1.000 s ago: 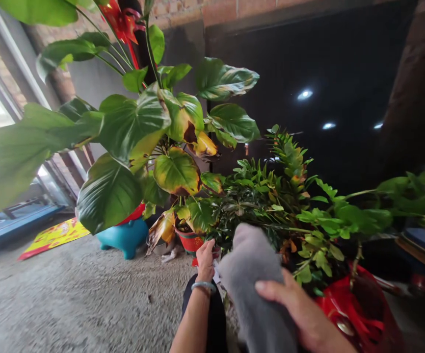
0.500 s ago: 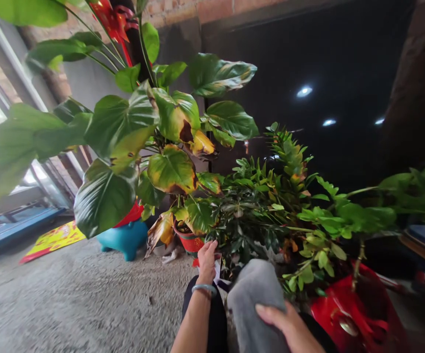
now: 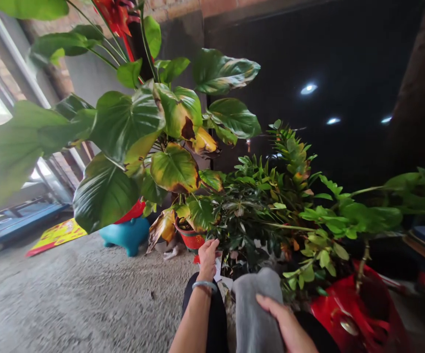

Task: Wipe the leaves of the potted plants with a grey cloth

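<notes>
My right hand (image 3: 288,327) is closed on a grey cloth (image 3: 254,309), held low in front of the plants at the bottom middle. My left hand (image 3: 207,258), with a pale bangle on the wrist, reaches into the base of a small leafy plant (image 3: 251,215); its fingers curl around something among the leaves that I cannot make out. A white tag or paper shows just beside that hand. A big plant with broad green and yellowing leaves (image 3: 175,169) rises behind, to the left.
A red pot (image 3: 348,309) stands at the lower right, a small red pot (image 3: 190,240) and a teal pot (image 3: 124,235) further left. Rough concrete floor (image 3: 68,294) spreads to the left, with a yellow-red sheet (image 3: 56,234) and a blue cart (image 3: 10,225).
My right hand has brought the grey cloth down from in front of the plant to a lower spot near my lap. My left hand has stayed at the plant's base.
</notes>
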Action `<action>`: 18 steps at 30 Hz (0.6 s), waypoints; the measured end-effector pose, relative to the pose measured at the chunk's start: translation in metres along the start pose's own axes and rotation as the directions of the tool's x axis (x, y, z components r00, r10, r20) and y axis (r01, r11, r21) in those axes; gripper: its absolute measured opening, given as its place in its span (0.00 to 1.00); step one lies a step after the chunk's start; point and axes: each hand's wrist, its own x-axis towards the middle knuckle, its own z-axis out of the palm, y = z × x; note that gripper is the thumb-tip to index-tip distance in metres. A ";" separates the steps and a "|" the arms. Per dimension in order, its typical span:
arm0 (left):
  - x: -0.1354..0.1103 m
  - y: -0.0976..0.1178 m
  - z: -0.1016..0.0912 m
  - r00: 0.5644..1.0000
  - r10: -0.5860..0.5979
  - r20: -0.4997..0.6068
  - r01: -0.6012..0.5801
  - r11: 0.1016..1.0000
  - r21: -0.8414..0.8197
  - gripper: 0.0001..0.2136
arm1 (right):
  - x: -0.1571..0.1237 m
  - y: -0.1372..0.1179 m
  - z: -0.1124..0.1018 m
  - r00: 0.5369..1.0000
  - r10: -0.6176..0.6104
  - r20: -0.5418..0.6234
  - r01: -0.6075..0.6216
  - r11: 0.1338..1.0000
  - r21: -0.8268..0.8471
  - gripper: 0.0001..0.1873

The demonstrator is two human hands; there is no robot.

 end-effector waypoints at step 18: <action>0.008 -0.009 -0.007 0.999 0.004 -0.035 -0.001 0.996 0.088 0.17 | -0.023 -0.003 0.028 0.991 -0.011 0.135 0.019 0.998 -0.054 0.17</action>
